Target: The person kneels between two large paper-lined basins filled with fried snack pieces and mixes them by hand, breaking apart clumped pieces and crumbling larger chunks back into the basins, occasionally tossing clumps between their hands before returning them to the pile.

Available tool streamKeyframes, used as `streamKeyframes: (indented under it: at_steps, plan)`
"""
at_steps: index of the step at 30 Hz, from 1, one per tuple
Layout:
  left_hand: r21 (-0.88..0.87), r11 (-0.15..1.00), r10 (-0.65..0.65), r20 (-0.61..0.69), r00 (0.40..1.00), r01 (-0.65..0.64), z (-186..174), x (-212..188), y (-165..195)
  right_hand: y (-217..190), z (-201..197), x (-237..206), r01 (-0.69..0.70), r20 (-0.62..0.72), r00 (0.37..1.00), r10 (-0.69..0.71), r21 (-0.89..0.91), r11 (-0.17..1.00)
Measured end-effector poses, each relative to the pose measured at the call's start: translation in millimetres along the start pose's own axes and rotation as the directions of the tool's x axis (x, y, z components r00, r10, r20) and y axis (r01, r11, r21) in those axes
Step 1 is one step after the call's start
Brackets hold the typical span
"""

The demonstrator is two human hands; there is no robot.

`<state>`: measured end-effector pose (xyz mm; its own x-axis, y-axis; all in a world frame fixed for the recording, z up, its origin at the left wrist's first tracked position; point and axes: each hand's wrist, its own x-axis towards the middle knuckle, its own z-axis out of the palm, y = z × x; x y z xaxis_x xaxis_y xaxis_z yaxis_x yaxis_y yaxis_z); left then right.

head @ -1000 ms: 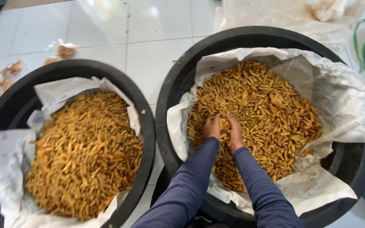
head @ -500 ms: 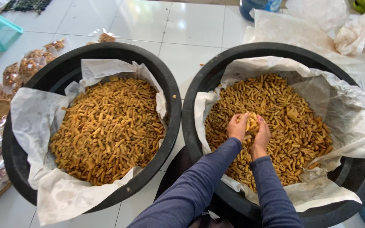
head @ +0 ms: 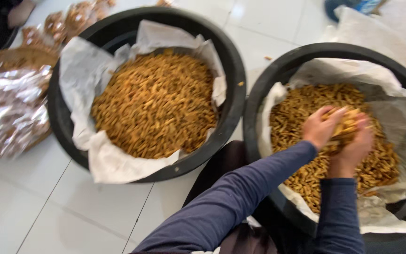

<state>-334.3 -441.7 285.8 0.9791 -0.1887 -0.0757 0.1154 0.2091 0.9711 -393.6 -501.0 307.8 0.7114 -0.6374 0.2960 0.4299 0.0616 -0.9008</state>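
Closest in, two dark-blue sleeves reach into the right black tub [head: 259,113]. Both the left hand [head: 319,128] and the right hand [head: 353,148] are cupped together around a heap of golden fried snack sticks [head: 344,128], lifted just above the paper-lined pile [head: 301,106], fingers curled and half closed. Judging by the tubs, little has gone: both remain heaped. Beyond, the left black tub [head: 233,80] holds its own snacks [head: 156,103] on white paper [head: 83,70]. Farther left, shiny filled packets [head: 10,108] lie on a woven tray [head: 10,56] on the tiled floor [head: 34,207].
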Motion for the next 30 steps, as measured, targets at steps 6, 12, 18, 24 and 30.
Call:
streamKeyframes:
  at_steps: [6, 12, 18, 24, 30]
  plan:
    - [0.104, 0.902, 0.427, -0.079, 0.901, -0.418, -57.1, 19.2, 103.5, -65.5, 114.0, 11.8, 0.168, 0.097, 0.980, -0.176, 0.085, 0.982]
    - [0.015, 0.918, 0.388, -0.245, 0.889, -0.397, -213.4, 54.8, 145.2, -32.0, 261.8, -12.2, 0.293, 0.275, 0.918, -0.285, 0.012, 0.956]
    - [0.057, 0.953, 0.285, -0.511, 0.811, -0.298, -422.2, 67.2, 154.4, 63.0, 417.0, -85.8, -0.232, 0.564, 0.823, 0.069, 0.223, 0.947]
    - [0.211, 0.967, 0.249, -0.679, 0.691, -0.142, -549.0, 68.3, 157.6, 86.1, 483.3, -122.4, -0.440, 0.770, 0.575, 0.277, 0.006, 0.898]
    - [0.318, 0.943, 0.190, -0.757, 0.626, 0.099, -569.6, 71.4, 153.3, 23.0, 403.3, -107.5, -0.208, 0.779, 0.436, 0.450, -0.399, 0.893]
